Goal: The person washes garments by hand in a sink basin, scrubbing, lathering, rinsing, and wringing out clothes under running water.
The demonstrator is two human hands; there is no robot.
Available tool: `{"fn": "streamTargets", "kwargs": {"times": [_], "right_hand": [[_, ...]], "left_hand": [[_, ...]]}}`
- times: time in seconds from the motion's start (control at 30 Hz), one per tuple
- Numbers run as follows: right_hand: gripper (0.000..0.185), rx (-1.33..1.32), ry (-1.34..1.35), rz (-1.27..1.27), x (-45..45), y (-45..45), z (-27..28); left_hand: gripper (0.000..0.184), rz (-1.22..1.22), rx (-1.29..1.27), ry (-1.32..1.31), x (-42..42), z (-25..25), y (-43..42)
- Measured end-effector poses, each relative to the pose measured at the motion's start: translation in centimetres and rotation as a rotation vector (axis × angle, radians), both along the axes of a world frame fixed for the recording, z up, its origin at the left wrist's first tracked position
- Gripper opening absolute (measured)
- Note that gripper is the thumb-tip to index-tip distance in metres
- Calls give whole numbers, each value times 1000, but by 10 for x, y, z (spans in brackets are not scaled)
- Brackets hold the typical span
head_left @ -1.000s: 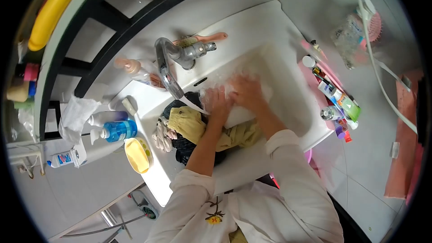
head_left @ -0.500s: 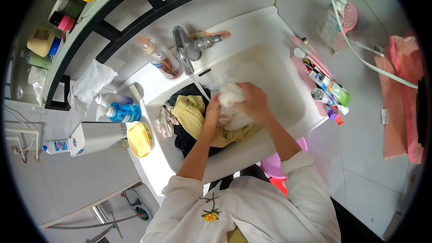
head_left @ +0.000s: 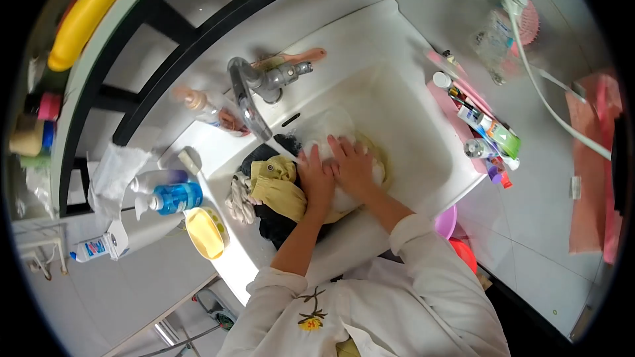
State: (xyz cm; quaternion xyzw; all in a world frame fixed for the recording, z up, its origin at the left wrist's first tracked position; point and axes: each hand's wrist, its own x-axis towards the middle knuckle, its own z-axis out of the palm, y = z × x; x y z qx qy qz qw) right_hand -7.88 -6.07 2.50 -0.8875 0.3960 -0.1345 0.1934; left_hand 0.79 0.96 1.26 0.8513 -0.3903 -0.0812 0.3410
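Observation:
Both hands press down on a bunched white cloth [head_left: 378,170] in the sink, their fingers stretched over it. My left hand [head_left: 316,175] lies on its left part, near the thin stream of running water. On its right part rests my right hand [head_left: 352,164], fingers spread. Much of the cloth is hidden beneath them. To the left of my left hand are a yellow garment [head_left: 281,188] with a button, a black garment [head_left: 272,225] and a pale striped cloth [head_left: 241,199]. The chrome faucet [head_left: 246,102] hangs over this side of the white sink [head_left: 420,135].
A pump bottle [head_left: 210,111] stands behind the sink. On the left are a brush [head_left: 192,162], a blue pump bottle [head_left: 177,198] and a yellow soap dish [head_left: 206,233]. A pink holder [head_left: 456,122] with tubes lines the right rim. A white hose [head_left: 529,73] hangs at right.
The hands have gone from holding the white cloth up, bunched between them, to pressing it down into the sink. The camera view has shifted and tilted slightly.

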Motion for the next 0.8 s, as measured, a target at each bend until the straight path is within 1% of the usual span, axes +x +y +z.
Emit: {"fn": "streamTargets", "kwargs": {"times": [0.03, 0.07, 0.13, 0.17, 0.27, 0.37, 0.43, 0.47, 0.57, 0.63, 0.67, 0.73, 0.77, 0.8], "right_hand": [[44, 0, -28, 51, 4, -12, -3], [41, -44, -68, 49, 10, -22, -12], [34, -123, -148, 42, 22, -39, -31], [30, -73, -124, 45, 25, -45, -39], [24, 78, -33, 50, 39, -61, -45], [23, 220, 87, 34, 56, -79, -36], [22, 305, 163, 24, 59, -82, -29], [22, 293, 113, 15, 56, -78, -27], [22, 248, -71, -17, 38, -68, -38], [21, 224, -235, -38, 18, -52, -43], [20, 209, -331, 16, 8, -47, -43], [18, 178, -515, 129, -13, -39, -36], [17, 180, -509, 184, -25, -35, -32], [16, 183, -505, 237, -35, -30, -25]], "left_hand": [[44, -3, 12, -31, 3, -4, -6], [41, -5, 27, -62, 6, -8, -11], [36, 19, 84, -37, 13, -11, -21], [33, 32, 114, -24, 17, -13, -25], [23, 51, 42, -145, 33, -60, -31], [24, 137, 188, 43, 51, -64, -52], [21, 112, 251, 91, 60, -58, -59], [20, 100, 286, 117, 61, -55, -57], [19, -58, -118, 118, 57, -51, -37], [17, -71, -157, 237, 41, -33, -21], [16, -76, -175, 297, 32, -22, -12], [18, -17, -306, 431, 4, -6, 5], [19, 12, -368, 499, -9, 1, 11], [21, 4, -333, 381, -20, 9, 16]]}}
